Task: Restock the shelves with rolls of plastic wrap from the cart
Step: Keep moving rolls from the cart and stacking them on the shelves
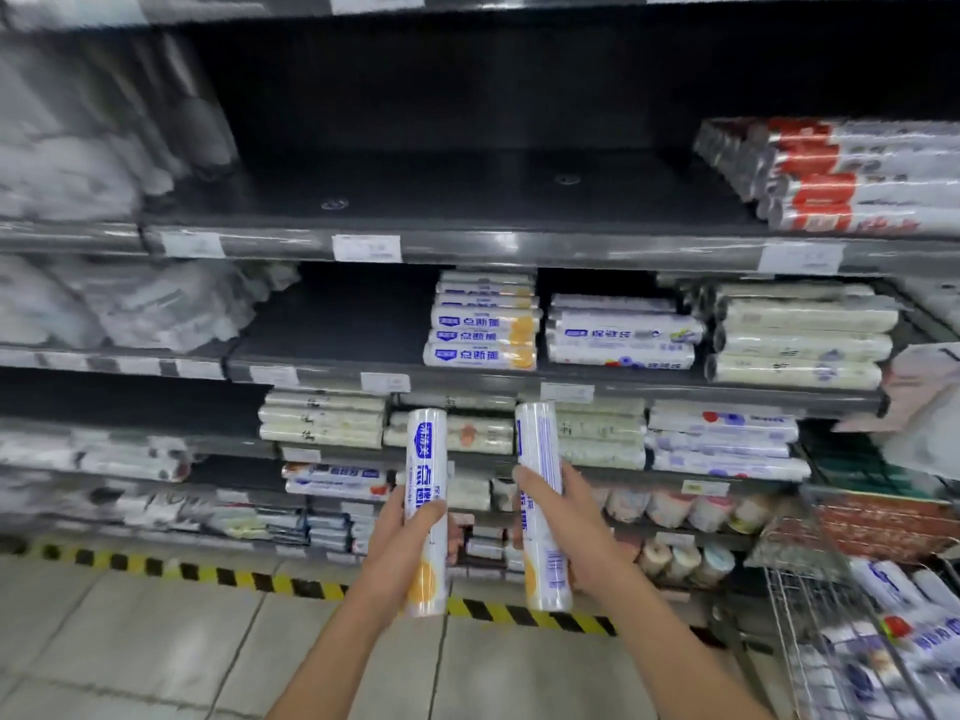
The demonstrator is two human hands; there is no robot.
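My left hand grips a white roll of plastic wrap with blue lettering and an orange patch, held upright. My right hand grips a second white roll, also nearly upright, a little to the right. Both rolls are raised in front of the lower shelves. A stack of matching rolls lies on the second shelf, with dark bare shelf space to its left. The wire cart with more rolls stands at the lower right.
The upper shelf is mostly bare, with red-labelled rolls at its right end. Other packs fill the lower shelves and the left side. Yellow-black hazard tape runs along the tiled floor at the shelf base.
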